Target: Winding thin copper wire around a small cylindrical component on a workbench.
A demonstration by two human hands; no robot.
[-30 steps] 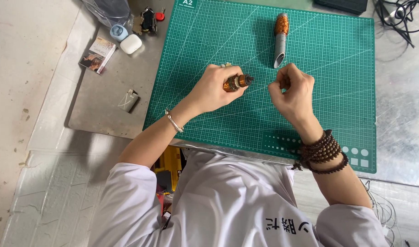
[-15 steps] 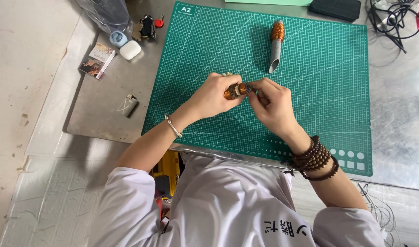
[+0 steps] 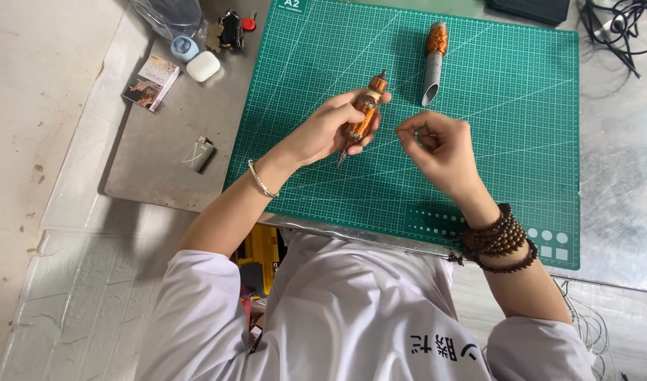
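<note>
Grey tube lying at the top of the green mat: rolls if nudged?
Probably: the grey tube looks round and lies on its side on the flat cutting mat. It looks rigid, likely metal. The orange winding at one end may make it end-heavy.

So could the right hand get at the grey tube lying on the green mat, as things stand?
Probably yes. The right hand is pinched shut but seems to hold nothing, and the grey tube lies just beyond it on the cutting mat with bare mat between. The left hand, holding the copper-wound part, is off to the side.
</note>
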